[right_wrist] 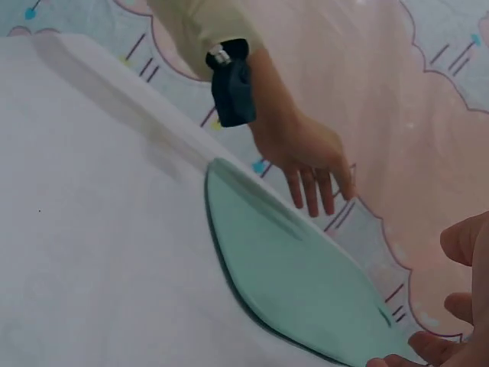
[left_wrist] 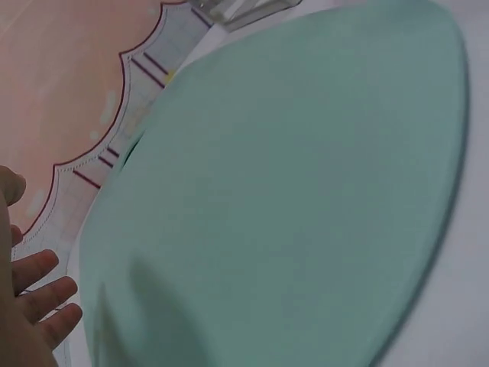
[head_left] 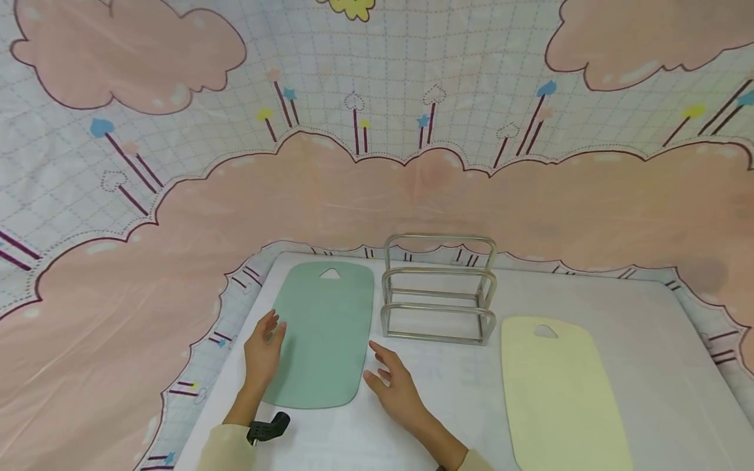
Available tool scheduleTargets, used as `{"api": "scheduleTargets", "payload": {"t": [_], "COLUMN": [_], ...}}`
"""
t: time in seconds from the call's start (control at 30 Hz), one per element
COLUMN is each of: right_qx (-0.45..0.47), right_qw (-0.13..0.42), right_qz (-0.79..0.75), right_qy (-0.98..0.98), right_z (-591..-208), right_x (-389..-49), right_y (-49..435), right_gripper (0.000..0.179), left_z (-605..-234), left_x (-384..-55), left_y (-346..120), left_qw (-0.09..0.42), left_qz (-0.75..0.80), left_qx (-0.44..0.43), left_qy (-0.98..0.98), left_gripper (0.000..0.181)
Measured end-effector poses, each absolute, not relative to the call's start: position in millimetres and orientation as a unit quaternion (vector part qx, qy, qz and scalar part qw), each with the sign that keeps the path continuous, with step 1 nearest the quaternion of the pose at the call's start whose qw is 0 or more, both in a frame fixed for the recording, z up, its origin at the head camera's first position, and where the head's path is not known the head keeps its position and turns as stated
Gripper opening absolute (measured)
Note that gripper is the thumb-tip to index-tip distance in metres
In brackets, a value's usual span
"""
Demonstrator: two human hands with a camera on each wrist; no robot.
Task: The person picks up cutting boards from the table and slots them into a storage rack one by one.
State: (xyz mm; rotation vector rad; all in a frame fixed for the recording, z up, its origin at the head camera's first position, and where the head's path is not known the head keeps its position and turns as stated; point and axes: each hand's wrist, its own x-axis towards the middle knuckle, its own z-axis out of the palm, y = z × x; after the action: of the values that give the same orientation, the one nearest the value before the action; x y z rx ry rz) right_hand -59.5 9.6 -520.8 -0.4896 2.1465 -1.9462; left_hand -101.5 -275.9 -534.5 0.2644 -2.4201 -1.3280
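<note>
A green cutting board (head_left: 324, 333) lies flat on the white table, its triangular hole toward the far side. My left hand (head_left: 263, 347) hovers over the board's left edge with fingers relaxed and nothing held; in the left wrist view its fingers (left_wrist: 47, 300) show beside the board. At the board's right edge is my right hand (head_left: 396, 386), fingers loosely bent, thumb apart, holding nothing. Whether its fingertips touch the edge I cannot tell. The right wrist view shows the board (right_wrist: 290, 267) between the left hand (right_wrist: 306, 153) and the right hand's fingers (right_wrist: 462, 241).
A metal wire rack (head_left: 438, 307) with upright loops stands at the back middle of the table. Further right lies a pale yellow cutting board (head_left: 559, 386). A patterned cloth (head_left: 412, 196) with clouds hangs behind the table (head_left: 660, 366) and runs along its sides.
</note>
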Motion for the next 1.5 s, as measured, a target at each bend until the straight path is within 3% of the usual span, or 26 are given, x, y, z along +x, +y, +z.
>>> {"api": "scheduleTargets", "payload": {"t": [0.17, 0.37, 0.6, 1.0, 1.27, 1.5], "right_qx": [-0.161, -0.153, -0.139, -0.040, -0.028, -0.020], "right_qw": [0.114, 0.113, 0.130, 0.185, 0.199, 0.225], "right_qz": [-0.654, -0.647, -0.671, -0.707, -0.713, -0.770], "right_qy": [0.730, 0.738, 0.716, 0.681, 0.671, 0.596], "right_z": [-528.0, -534.0, -509.4, -549.3, -548.6, -546.7], "right_x": [-63.9, -70.7, -68.9, -85.6, -92.1, -95.1], "right_y": [-2.7, -11.2, -17.5, -24.0, -20.7, -21.1], "right_gripper": [0.057, 0.059, 0.062, 0.068, 0.072, 0.074], "left_z": [-533.3, -532.0, -532.2, -526.4, -532.4, -541.5], "left_x": [-109.8, -119.0, -128.5, -149.4, -147.5, -143.0], "left_y": [-291.1, -302.0, -308.7, -304.1, -303.0, -303.4], "left_qw": [0.172, 0.109, 0.059, -0.037, 0.014, 0.096], "left_qz": [-0.463, -0.467, -0.469, -0.531, -0.585, -0.637], "left_qx": [0.102, 0.127, 0.168, 0.200, 0.236, 0.283], "left_qy": [-0.864, -0.868, -0.865, -0.823, -0.776, -0.710], "left_gripper": [0.048, 0.055, 0.061, 0.064, 0.057, 0.048]}}
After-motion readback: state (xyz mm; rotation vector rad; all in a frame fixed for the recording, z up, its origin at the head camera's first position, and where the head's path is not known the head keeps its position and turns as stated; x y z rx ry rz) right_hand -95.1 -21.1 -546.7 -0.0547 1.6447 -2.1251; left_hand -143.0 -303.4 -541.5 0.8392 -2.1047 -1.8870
